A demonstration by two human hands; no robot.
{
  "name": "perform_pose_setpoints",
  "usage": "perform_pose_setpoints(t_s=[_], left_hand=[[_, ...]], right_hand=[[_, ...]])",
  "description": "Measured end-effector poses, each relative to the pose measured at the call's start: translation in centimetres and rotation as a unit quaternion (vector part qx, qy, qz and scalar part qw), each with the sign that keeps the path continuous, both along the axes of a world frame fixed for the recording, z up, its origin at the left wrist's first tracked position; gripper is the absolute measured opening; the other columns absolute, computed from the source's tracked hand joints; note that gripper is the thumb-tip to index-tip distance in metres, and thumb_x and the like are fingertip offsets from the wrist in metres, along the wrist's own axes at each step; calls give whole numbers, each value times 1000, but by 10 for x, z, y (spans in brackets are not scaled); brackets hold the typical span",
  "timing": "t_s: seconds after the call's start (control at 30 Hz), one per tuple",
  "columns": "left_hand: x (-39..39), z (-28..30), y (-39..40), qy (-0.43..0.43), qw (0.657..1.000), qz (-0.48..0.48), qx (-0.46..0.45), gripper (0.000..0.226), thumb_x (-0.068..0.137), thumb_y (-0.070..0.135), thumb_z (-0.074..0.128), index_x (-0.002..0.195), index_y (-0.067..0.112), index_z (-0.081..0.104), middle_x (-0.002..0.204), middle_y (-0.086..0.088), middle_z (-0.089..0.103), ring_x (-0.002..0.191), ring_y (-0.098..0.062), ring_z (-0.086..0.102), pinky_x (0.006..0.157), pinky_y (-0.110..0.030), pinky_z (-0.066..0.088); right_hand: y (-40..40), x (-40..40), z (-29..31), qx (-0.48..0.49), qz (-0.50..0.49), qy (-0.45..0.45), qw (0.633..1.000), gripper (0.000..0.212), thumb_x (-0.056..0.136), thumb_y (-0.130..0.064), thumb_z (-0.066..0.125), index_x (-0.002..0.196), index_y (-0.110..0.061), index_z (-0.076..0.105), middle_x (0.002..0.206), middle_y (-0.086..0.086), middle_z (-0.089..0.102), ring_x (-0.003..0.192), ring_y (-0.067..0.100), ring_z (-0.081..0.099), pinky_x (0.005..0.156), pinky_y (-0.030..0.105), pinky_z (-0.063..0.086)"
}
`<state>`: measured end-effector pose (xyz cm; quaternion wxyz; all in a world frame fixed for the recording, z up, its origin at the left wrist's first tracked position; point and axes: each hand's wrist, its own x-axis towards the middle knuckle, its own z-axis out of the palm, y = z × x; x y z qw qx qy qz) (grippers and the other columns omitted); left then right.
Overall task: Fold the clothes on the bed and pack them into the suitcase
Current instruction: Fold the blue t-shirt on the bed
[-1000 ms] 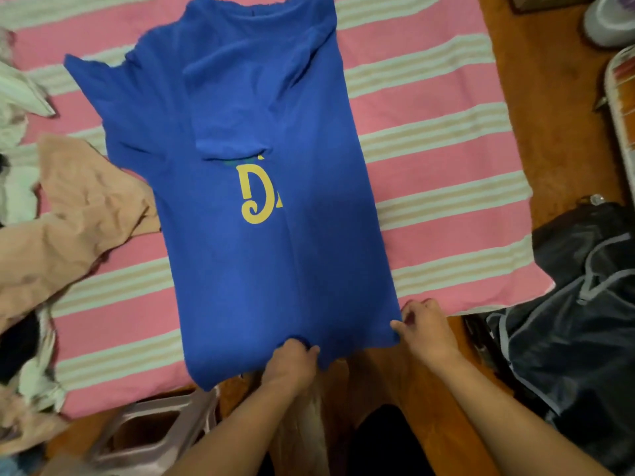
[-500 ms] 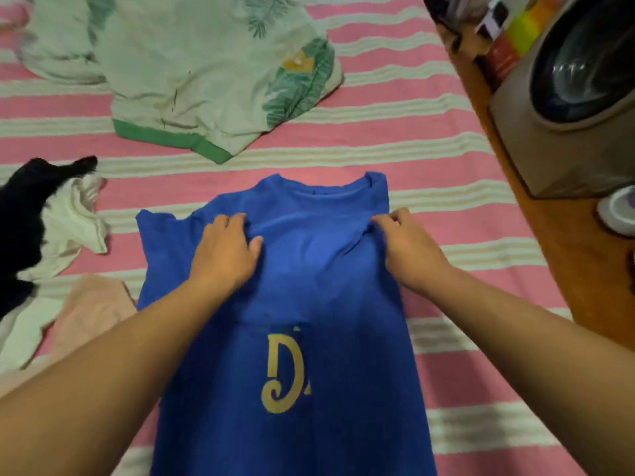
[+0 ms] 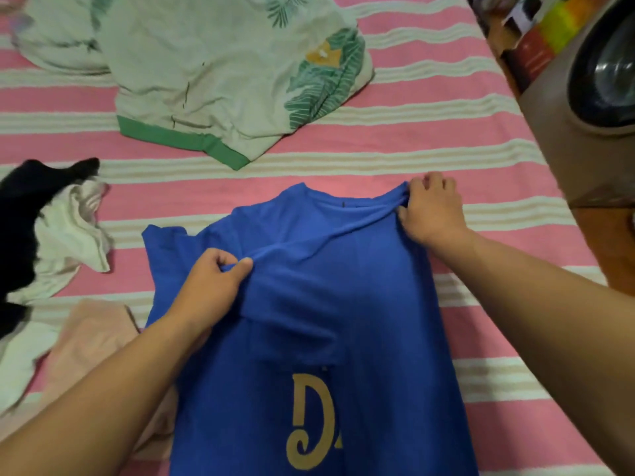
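Pink-and-cream striped bedsheet [image 3: 429,139] fills the scene, and right in the middle of it lies the blue T-shirt [image 3: 343,321], chest up, a yellow letter D printed low on its front. One side panel is already folded across the body, its sleeve doubled over the chest.

Left hand [image 3: 209,286] pinches a ridge of blue cloth near the left shoulder, thumb and fingers curled tight on it. Right hand [image 3: 431,207] grips the collar end at the far right shoulder, fingers bunched around the fabric. Between the two, a taut crease runs across the top of the shirt.

This is thin, soft jersey by the look of it: light, limp, no stiffness to help. It will sag and wrinkle wherever it is not supported, and it will drag against the sheet rather than slide. Best grip, I'd judge, is just where the hands are, at the shoulder seams and collar, where the cloth is doubled and holds a line.

Around it: a white leaf-print garment [image 3: 223,73] with green hem beyond, a black and white heap [image 3: 44,228] at left, a peach garment [image 3: 92,341] partly under the left forearm, a washing machine [image 3: 598,108] at right. No suitcase in view.
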<state>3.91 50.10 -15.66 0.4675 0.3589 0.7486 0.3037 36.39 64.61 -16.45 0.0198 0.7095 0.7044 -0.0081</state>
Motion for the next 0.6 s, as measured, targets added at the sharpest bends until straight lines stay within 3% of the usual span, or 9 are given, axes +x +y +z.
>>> perform_pose_setpoints(t_s=[0.1, 0.17, 0.23, 0.3, 0.33, 0.4, 0.47, 0.53, 0.6], left_hand=[[-3, -3, 21, -161, 984, 58, -46, 18, 94, 28, 67, 102, 13, 67, 96, -6, 74, 90, -22, 68, 83, -36, 52], [-9, -4, 30, -187, 977, 85, -60, 15, 92, 9, 69, 107, 9, 68, 104, -13, 75, 93, -25, 71, 81, -35, 56], [-13, -4, 33, -164, 981, 86, -55, 22, 89, 1, 70, 109, 10, 68, 104, -13, 73, 89, -24, 70, 77, -33, 56], [-13, -4, 34, -133, 988, 61, -47, 19, 88, 0, 72, 104, 10, 69, 96, -10, 72, 83, -22, 68, 76, -33, 57], [-15, -6, 35, -103, 993, 43, -40, 15, 88, 1, 73, 98, 12, 69, 90, -7, 71, 79, -20, 67, 73, -32, 55], [-20, -8, 36, -9, 1000, -9, -17, 12, 87, 6, 75, 88, 15, 69, 75, 1, 65, 67, -14, 59, 63, -26, 48], [-24, -6, 38, 50, 998, -35, 0, 12, 86, 10, 76, 83, 17, 67, 67, 6, 59, 58, -8, 52, 57, -24, 41], [-28, -5, 40, 62, 997, -40, 8, 11, 87, 10, 76, 83, 16, 67, 66, 6, 57, 54, -6, 50, 57, -23, 40], [-28, -2, 40, 62, 997, -42, -3, 9, 88, 8, 74, 85, 12, 67, 67, 3, 58, 55, -8, 52, 56, -24, 45]], right_hand=[[-45, -34, 8, 159, 87, 61, 982, 28, 85, -13, 60, 110, -3, 59, 124, 23, 53, 104, 41, 50, 87, 51, 44], [-101, -66, 18, 145, 223, 140, 954, 22, 87, -25, 60, 100, -7, 61, 103, 14, 56, 90, 36, 50, 78, 49, 46], [-156, -98, 21, 32, 338, 164, 926, 41, 86, -46, 60, 109, -11, 61, 105, 7, 54, 93, 30, 50, 82, 43, 44], [-189, -118, 9, -58, 383, 103, 916, 60, 83, -54, 62, 126, -13, 56, 114, 4, 54, 101, 28, 49, 89, 40, 44], [-196, -124, -1, -56, 375, 81, 922, 56, 85, -48, 63, 128, -12, 56, 112, 4, 54, 99, 27, 49, 87, 40, 45], [-202, -129, -8, 8, 363, 86, 928, 22, 93, -18, 54, 111, -10, 64, 94, 5, 54, 83, 26, 47, 74, 40, 46], [-211, -129, -6, 86, 348, 141, 923, 23, 92, 1, 45, 95, -8, 65, 81, 6, 51, 71, 25, 43, 64, 39, 43], [-225, -128, 1, 113, 353, 218, 903, 21, 95, 1, 47, 100, -6, 66, 82, 7, 55, 70, 25, 44, 64, 36, 42], [-235, -121, 4, 70, 383, 242, 889, 27, 98, -8, 47, 119, -5, 62, 92, 7, 58, 75, 25, 48, 69, 35, 42]])
